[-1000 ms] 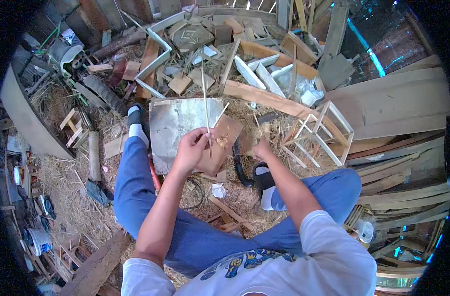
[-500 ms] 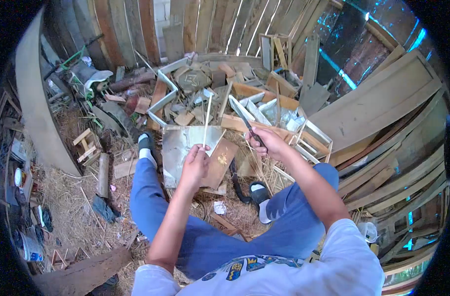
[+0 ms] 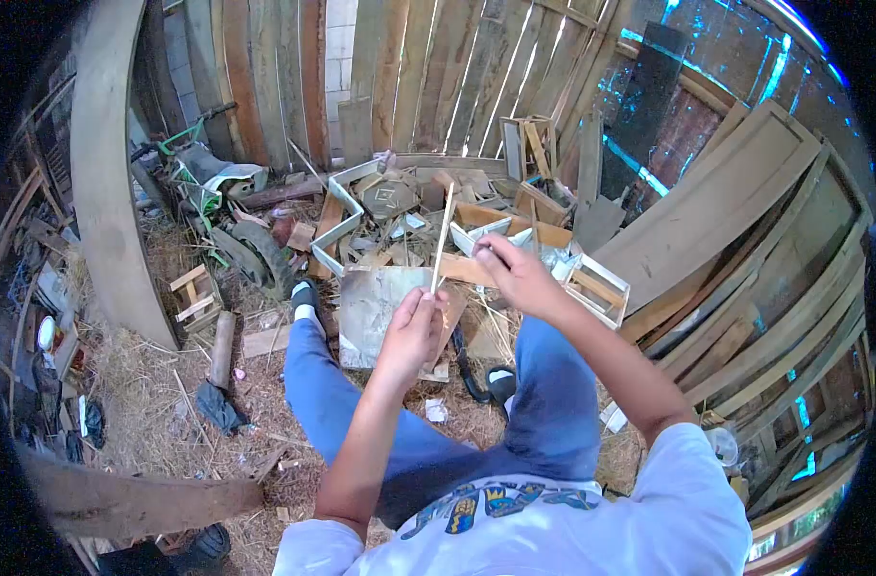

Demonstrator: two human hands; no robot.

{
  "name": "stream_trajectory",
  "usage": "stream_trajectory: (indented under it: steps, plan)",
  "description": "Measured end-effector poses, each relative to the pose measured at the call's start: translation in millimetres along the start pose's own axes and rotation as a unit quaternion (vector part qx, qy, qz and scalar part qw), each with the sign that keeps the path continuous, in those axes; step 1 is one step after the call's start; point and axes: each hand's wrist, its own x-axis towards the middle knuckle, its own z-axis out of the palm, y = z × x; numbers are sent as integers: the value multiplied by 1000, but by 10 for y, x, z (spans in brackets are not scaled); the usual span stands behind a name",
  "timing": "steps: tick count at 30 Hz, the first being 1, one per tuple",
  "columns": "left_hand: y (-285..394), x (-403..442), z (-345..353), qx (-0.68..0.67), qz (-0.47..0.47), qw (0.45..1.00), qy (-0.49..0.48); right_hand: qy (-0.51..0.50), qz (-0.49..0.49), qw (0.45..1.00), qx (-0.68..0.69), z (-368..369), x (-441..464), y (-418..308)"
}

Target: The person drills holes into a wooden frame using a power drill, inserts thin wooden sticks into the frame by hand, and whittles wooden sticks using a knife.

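A thin, pale wooden stick (image 3: 445,230) stands nearly upright in my left hand (image 3: 416,326), whose fingers are closed round its lower end. My right hand (image 3: 511,273) is raised just to the right of the stick, with its fingers curled. The knife seen in that hand a moment before is now almost wholly hidden by the fingers, and its blade cannot be made out. Below my hands lies a worn, pale square board (image 3: 371,322), with a brown wooden piece (image 3: 448,322) partly behind my left hand.
Scrap wood and white frames (image 3: 596,288) are heaped in front of me. Long panels (image 3: 716,211) lean on the right, and a tall board (image 3: 117,192) stands at left. A small green motorbike (image 3: 217,187) rests by the plank wall. Straw and offcuts cover the ground.
My right hand has turned and come closer to the stick, and the knife blade has gone from sight. The stick now tilts slightly right. My head view has shifted, showing more of the wall.
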Motion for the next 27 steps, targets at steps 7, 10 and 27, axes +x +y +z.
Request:
stream_trajectory:
  steps: [7, 10, 27]
  plan:
    - [302, -502, -75, -8, 50, 997, -51, -15, -169, 977, -129, -50, -55, -667]
    - [383, -623, -82, -34, 48, 998, -27, -16, -199, 969, -149, 29, 8, -775]
    - [377, -348, -348, -51, 98, 993, 46, -109, -269, 953, -90, 355, 654, -496]
